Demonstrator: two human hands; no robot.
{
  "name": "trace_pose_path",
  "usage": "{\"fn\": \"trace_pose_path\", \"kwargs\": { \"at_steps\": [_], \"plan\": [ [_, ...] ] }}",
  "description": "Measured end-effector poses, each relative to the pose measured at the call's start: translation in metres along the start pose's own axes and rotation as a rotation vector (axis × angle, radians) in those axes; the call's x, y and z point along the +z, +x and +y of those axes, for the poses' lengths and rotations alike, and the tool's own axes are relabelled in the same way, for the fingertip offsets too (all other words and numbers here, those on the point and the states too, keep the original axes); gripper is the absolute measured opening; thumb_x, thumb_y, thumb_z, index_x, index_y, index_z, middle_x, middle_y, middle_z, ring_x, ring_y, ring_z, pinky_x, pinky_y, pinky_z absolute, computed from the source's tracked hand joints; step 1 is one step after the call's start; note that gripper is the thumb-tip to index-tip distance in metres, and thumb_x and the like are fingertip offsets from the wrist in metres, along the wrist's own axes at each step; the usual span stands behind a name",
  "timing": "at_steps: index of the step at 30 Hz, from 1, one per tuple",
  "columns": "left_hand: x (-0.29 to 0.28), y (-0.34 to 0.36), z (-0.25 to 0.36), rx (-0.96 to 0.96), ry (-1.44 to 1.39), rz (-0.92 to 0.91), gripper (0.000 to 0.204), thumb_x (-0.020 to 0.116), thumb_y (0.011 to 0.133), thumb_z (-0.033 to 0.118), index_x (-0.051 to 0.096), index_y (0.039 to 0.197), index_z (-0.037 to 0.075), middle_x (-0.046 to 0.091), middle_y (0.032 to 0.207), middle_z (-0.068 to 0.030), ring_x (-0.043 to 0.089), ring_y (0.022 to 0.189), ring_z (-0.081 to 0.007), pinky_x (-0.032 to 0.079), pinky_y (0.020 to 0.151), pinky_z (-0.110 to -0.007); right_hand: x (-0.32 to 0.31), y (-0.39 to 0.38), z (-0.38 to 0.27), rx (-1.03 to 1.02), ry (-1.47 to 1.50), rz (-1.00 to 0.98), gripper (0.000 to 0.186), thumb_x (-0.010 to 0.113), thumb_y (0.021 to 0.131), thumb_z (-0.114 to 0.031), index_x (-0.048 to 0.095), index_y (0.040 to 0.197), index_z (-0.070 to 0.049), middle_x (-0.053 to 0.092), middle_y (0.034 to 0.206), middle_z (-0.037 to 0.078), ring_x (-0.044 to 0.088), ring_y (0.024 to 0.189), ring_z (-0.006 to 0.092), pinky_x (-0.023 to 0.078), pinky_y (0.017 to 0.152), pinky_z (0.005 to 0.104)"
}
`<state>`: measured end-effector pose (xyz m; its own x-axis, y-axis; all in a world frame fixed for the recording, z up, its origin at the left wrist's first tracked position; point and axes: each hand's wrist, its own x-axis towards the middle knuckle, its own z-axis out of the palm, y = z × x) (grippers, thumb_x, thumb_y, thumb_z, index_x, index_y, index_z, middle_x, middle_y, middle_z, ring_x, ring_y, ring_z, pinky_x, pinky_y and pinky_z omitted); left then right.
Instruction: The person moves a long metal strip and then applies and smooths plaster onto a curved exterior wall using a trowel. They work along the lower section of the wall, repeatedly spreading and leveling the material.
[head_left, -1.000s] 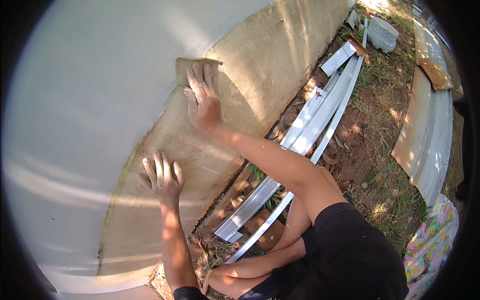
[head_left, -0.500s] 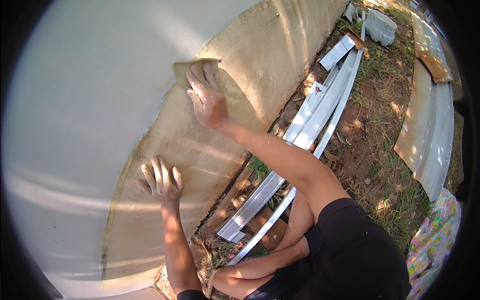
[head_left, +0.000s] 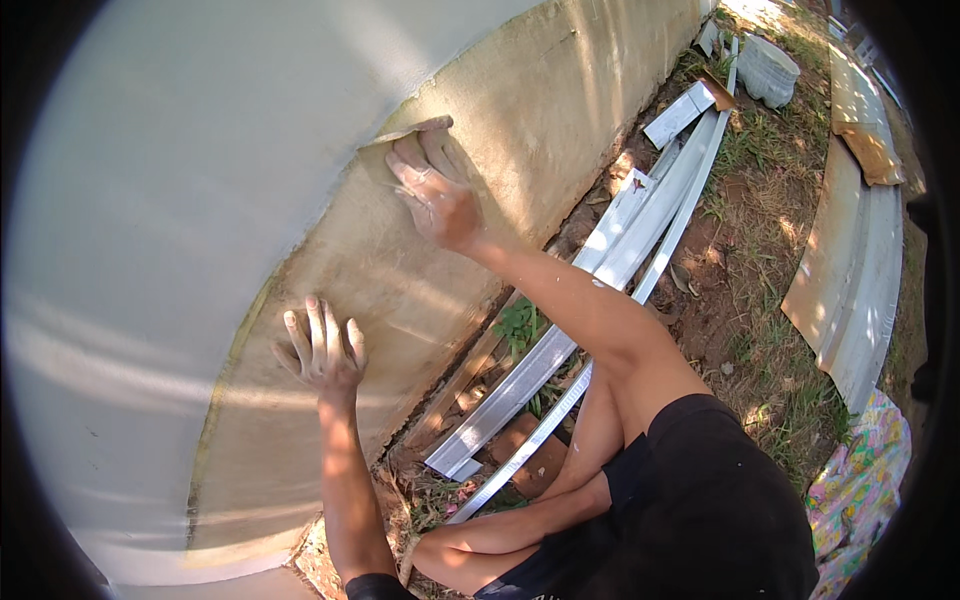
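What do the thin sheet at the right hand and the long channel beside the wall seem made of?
Thin sheet: perhaps sandpaper, matte brownish; it bends, with a curled end.
Long channel: probably metal, possibly galvanised; silvery sheen, lengthwise ridges.

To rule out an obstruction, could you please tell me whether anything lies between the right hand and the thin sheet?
Nothing visible does: the right hand is at the thin sheet by the wall; the metal strips lie apart on the ground.
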<state>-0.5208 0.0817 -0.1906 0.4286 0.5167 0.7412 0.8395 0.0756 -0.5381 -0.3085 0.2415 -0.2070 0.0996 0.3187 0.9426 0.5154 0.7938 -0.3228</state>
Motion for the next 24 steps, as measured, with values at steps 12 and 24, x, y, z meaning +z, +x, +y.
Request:
{"fn": "trace_pose_path", "kwargs": {
  "at_steps": [12, 24],
  "plan": [
    [-0.003, -0.001, 0.004, -0.041, 0.043, -0.048, 0.040, 0.052, 0.085, 0.035, 0.063, 0.113, 0.008, 0.051, 0.132, -0.0030, 0.033, 0.133, -0.0273, 0.001, 0.111, -0.051, 0.008, -0.016, -0.066, 0.045, 0.117, -0.045, 0.047, 0.060, 0.080, -0.019, 0.053, 0.126, -0.010, 0.049, 0.130, 0.017, 0.039, 0.125, 0.0403, 0.034, 0.101, 0.0517],
    [0.003, -0.005, 0.005, -0.045, 0.037, -0.024, 0.041, 0.053, 0.084, 0.036, 0.063, 0.112, 0.007, 0.051, 0.132, -0.0034, 0.033, 0.133, -0.0270, 0.001, 0.111, -0.052, 0.006, 0.001, -0.066, 0.068, 0.003, 0.117, 0.041, 0.054, 0.087, -0.019, 0.052, 0.126, -0.007, 0.046, 0.134, 0.016, 0.037, 0.127, 0.0412, 0.037, 0.101, 0.0491]
  ]
}}
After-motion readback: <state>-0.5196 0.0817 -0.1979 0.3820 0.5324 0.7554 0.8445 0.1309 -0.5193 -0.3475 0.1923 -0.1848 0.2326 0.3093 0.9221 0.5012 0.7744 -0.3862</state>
